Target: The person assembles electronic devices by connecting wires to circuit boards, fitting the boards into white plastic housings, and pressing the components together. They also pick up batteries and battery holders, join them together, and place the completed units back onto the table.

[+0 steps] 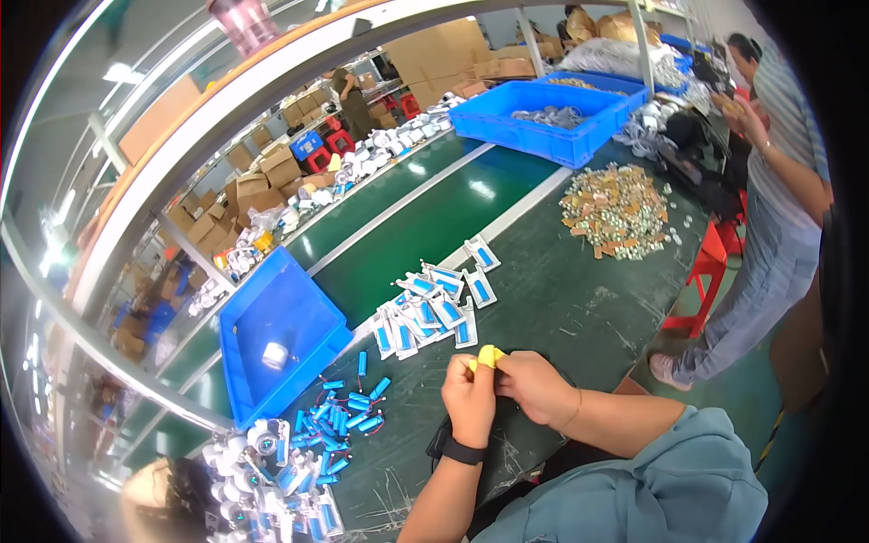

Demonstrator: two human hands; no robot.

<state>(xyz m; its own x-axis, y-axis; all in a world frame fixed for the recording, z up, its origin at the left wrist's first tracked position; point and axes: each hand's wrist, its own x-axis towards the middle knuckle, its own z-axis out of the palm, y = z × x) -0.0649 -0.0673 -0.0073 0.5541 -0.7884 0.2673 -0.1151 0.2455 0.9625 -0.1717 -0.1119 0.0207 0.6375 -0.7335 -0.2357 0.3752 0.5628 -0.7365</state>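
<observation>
My left hand (469,398), with a black band on its wrist, is closed at the table's near edge. My right hand (540,387) is closed beside it, and their fingertips meet. Between and over the fingertips shows a small yellow piece (489,354), perhaps a finger cover; its exact kind is unclear. Just beyond the hands lies a heap of white plastic housings with blue cells in them (425,309). To the left, loose blue cylindrical batteries with thin wires (339,418) are scattered on the dark green table (579,317).
White round-headed devices (258,462) are piled at the near left. A tilted blue bin (281,317) holds one white part. Small metal and brown pieces (617,213) form a heap at the right. Beyond stands another blue bin (543,127). A person (778,181) stands right, near a red stool (701,281).
</observation>
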